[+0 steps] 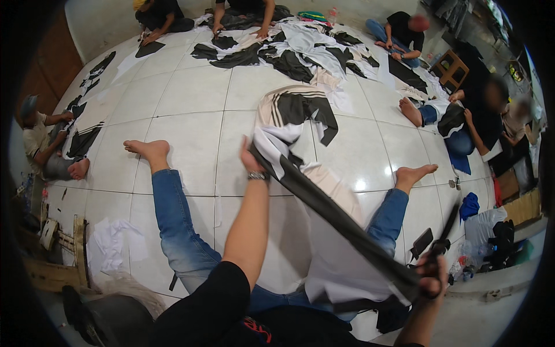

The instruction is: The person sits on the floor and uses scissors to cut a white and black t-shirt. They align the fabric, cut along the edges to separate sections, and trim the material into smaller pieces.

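A long piece of fabric [341,225] in black, white and pale peach, with dark stripes at its far end, stretches slantwise between my hands and over my lap. My left hand [250,157], a watch on its wrist, is closed on the fabric's left edge. The far end lies folded on the floor between my feet. At the lower right, my right hand [432,274] is closed round the dark handles of a pair of scissors [450,224], blades pointing up. The fabric's near end reaches this hand; blur hides whether its fingers also pinch the cloth.
A heap of cut fabric pieces [295,49] covers the far tiles, with several people seated around. White scraps [115,246] and a wooden frame [80,251] are at my left. A dark flat object [422,242], plastic bags [485,228] and a brown stool [451,69] are at the right.
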A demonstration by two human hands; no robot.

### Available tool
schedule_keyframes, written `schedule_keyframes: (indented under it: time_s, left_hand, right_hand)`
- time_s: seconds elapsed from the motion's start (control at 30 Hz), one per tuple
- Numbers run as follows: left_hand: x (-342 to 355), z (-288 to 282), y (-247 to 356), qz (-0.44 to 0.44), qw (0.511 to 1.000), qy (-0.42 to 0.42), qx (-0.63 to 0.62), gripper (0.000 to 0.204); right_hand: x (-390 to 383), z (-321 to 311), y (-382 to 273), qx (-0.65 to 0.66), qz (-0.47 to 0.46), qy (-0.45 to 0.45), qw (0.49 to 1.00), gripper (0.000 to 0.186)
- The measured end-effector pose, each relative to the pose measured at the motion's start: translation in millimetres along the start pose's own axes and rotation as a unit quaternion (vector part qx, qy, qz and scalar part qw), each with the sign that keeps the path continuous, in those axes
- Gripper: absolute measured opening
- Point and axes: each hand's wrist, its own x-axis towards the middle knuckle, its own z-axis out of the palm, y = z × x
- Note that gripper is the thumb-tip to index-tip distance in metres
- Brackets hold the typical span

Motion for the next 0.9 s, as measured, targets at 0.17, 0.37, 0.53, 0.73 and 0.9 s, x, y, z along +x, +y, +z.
schedule_keyframes:
  time_s: [0.17, 0.37, 0.53, 0.73, 0.9]
  left_hand:
    - [-35.7, 65.4, 149.6, 0.156, 0.985, 0.001, -0.068, 0.061]
    - [0.1, 124.1, 266.4, 0.202, 0.960, 0.066, 0.181, 0.038]
    - [37.4, 270.6, 387.2, 0.315, 0.902, -0.051, 0.291, 0.018]
    - [-53.8, 393.6, 499.2, 0.434, 0.861, -0.107, 0.243, 0.031]
    - [-100.5, 288.0, 523.8, 0.364, 0.885, 0.024, 0.289, 0.027]
  right_hand:
    - [24.6, -112.9, -83.8, -0.296, -0.186, 0.132, 0.927, 0.080]
    - [235.8, -95.3, -73.7, -0.402, -0.217, 0.171, 0.873, 0.038]
    - [414.1, -83.5, -140.1, -0.454, -0.384, 0.207, 0.777, 0.024]
    - [383.4, -135.2, -254.4, -0.355, -0.389, 0.248, 0.813, 0.041]
    - [331.6, -143.0, -147.5, -0.276, -0.406, 0.095, 0.866, 0.032]
